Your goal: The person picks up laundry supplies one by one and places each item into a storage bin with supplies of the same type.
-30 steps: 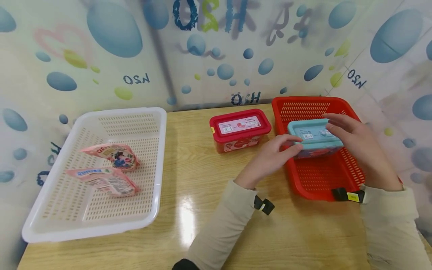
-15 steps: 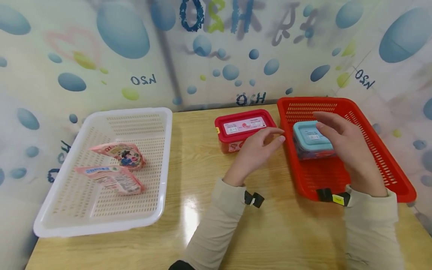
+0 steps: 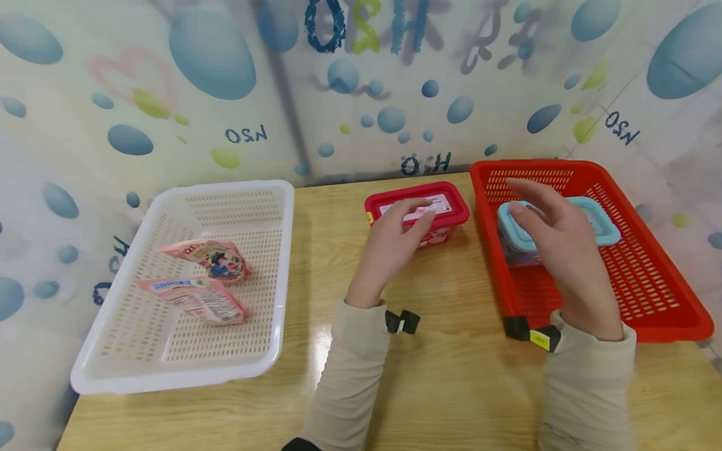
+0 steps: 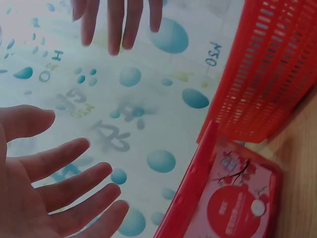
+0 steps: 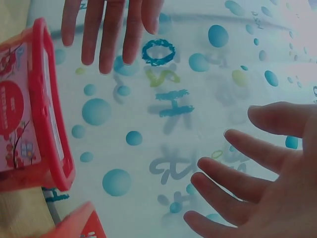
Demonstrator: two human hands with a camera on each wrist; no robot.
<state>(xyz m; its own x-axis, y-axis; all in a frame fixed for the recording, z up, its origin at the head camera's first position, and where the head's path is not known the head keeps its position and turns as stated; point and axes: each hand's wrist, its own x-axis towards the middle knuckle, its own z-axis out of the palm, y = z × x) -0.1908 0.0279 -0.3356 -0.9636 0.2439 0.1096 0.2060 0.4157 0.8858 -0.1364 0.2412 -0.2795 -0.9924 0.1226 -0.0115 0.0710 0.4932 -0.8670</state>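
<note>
A red-lidded plastic food box (image 3: 431,235) with a white label stands on the table. In the head view my left hand (image 3: 389,250) overlaps its front; in the left wrist view this hand (image 4: 64,183) has its fingers spread, apart from the box (image 4: 237,198), holding nothing. My right hand (image 3: 572,263) hovers over the red basket (image 3: 648,313) with fingers extended, also holding nothing. Behind it, inside the basket, lies a teal-lidded food box (image 3: 600,222), its middle hidden by the hand. The right hand (image 5: 257,173) is spread too in the right wrist view.
To the left stands a white plastic basket (image 3: 284,263) with two pink snack packets, one printed with a figure (image 3: 211,258) and one with small text (image 3: 197,299). A patterned wall covering (image 3: 350,119) rises directly behind the table (image 3: 451,388).
Both hands have moved left, away from the teal-lidded box, which stays in the red basket. My left hand now overlaps the red-lidded box. The head view has shifted slightly.
</note>
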